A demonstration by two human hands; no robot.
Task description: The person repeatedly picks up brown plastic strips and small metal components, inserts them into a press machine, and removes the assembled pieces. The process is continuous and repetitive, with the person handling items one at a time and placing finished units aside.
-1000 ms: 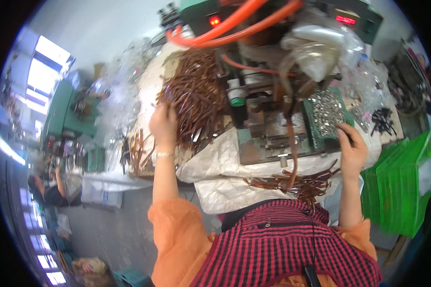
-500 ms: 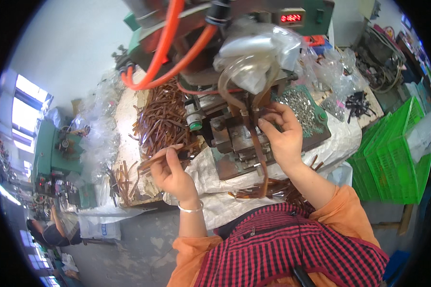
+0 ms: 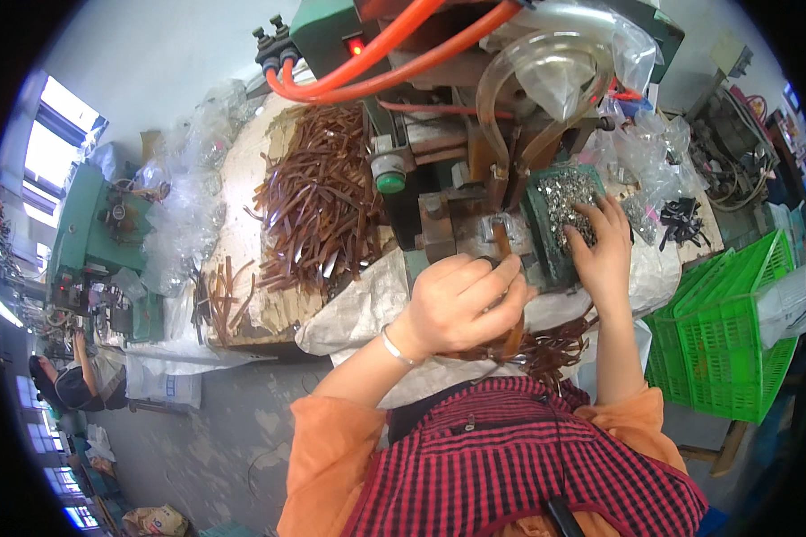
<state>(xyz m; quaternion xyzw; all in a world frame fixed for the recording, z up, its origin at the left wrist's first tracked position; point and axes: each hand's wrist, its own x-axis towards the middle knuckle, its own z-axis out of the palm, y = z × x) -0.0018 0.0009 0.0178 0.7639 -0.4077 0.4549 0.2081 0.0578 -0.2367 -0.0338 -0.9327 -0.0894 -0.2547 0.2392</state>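
My left hand point(image 3: 473, 302) is closed on a brown strip point(image 3: 501, 240), with the strip's upper end lying on the metal block of a press point(image 3: 455, 231). Below the fingers the strip's other end hangs toward my apron. To its right, my right hand point(image 3: 603, 251) reaches into a green tray point(image 3: 539, 219) full of small shiny metal pieces point(image 3: 564, 199). Its thumb and fingers are apart over the pieces, and I see nothing held between them. More brown strips point(image 3: 555, 349) lie in front of me, below the press.
A large heap of brown strips point(image 3: 318, 197) covers the table left of the press. Orange hoses point(image 3: 367, 76) and a clear hose point(image 3: 485, 98) cross above it. A green crate point(image 3: 716, 331) stands at right. Far left, another person point(image 3: 76, 380) sits near a green machine.
My left hand has come from the strip heap to the front of the press, gripping a strip there. My right hand has left the press and moved right into the tray of metal pieces.
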